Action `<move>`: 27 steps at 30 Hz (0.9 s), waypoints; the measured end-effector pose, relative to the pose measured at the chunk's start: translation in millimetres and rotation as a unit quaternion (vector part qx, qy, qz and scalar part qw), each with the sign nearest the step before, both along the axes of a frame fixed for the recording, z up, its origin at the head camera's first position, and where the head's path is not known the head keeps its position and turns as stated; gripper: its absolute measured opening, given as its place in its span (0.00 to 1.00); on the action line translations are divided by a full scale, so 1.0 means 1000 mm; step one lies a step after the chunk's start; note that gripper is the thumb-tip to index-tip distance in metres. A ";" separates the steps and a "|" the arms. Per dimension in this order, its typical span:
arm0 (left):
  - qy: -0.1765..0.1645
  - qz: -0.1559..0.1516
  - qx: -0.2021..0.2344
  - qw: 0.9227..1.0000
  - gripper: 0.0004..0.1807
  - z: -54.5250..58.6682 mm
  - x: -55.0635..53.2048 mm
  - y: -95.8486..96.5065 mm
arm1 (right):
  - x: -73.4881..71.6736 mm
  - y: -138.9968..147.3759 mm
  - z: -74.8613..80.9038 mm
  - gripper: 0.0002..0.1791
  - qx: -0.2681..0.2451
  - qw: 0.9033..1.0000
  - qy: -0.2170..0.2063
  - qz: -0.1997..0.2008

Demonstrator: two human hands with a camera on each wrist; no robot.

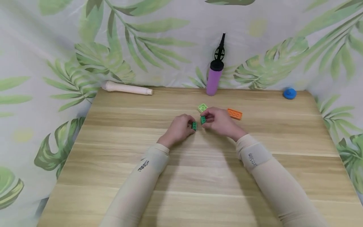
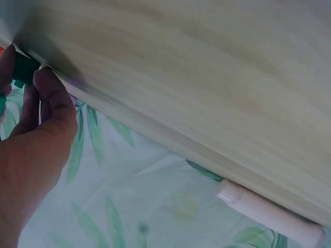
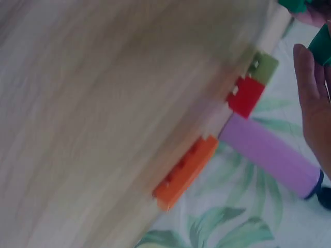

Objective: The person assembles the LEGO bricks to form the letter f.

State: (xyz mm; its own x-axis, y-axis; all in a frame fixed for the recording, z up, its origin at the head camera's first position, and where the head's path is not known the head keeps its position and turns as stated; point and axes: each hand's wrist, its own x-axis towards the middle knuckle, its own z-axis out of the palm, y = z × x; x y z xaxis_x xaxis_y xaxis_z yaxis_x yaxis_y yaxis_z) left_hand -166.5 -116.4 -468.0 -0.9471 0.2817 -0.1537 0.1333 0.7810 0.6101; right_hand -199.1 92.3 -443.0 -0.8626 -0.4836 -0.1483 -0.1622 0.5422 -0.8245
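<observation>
My left hand (image 1: pixel 179 127) pinches a dark green toy brick (image 1: pixel 194 125) between thumb and fingers, just over the middle of the table. A second dark green brick (image 1: pixel 203 120) is held by the fingertips of my right hand (image 1: pixel 219 122). The two bricks face each other across a small gap. Beyond my right fingers lies a light green brick (image 1: pixel 202 107), studs to the side or underside showing tubes. A red brick (image 3: pixel 246 96) beside it shows in the right wrist view; my right hand hides it in the head view. The orange brick (image 1: pixel 234 114) lies right of that hand.
A purple hand pump (image 1: pixel 214 80) with a black nozzle stands at the table's back edge. Along the back left lies a pale pink tube-shaped object (image 1: pixel 127 88). A round blue object (image 1: pixel 289 93) sits at the back right corner. Leaf-printed cloth (image 1: pixel 170 56) hangs behind the wooden table (image 1: pixel 113 164).
</observation>
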 end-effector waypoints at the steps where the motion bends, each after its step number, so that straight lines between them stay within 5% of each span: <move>1: -0.001 0.001 -0.001 1.000 0.20 0.000 0.000 -0.001 | 0.000 -0.003 -0.003 0.21 0.005 1.000 0.010 0.006; 12: 0.008 -0.016 0.000 1.000 0.20 0.000 0.001 -0.011 | 0.005 -0.031 -0.010 0.20 0.057 0.995 0.060 0.052; 27: 0.023 -0.008 0.003 1.000 0.20 -0.001 0.002 -0.008 | 0.009 -0.031 -0.012 0.18 0.062 0.994 0.074 0.052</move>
